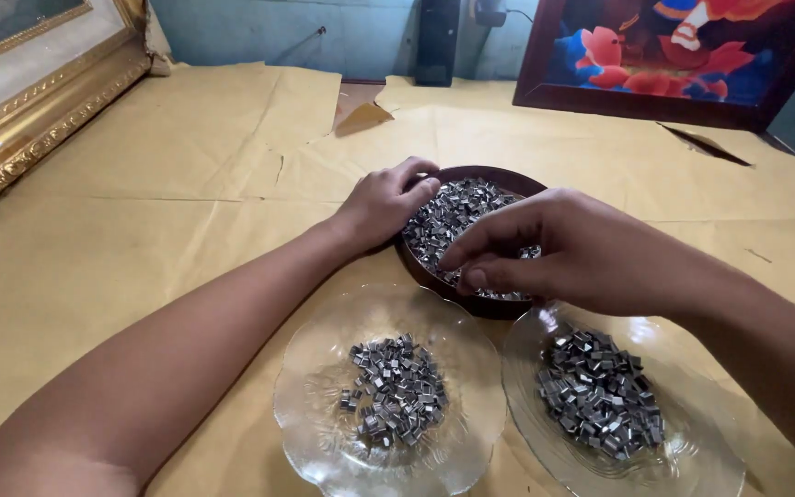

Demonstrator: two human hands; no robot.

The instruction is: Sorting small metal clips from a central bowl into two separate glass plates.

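My left hand (384, 204) grips the brown bowl (508, 179) rim; my right hand (563, 248) pinches among its metal clips (457, 212), catch unclear.

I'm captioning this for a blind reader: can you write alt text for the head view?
A right hand picks at small metal clips in a dark bowl that the left hand steadies. Two glass dishes nearer the camera hold smaller piles on a paper-covered table.

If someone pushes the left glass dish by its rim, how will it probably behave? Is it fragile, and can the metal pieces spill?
The left glass dish looks thin and clear, so it is probably fragile. It likely slides easily on the smooth brown paper. Its small metal pieces lie loose in a shallow heap, so a sudden push could scatter some; they seem light.
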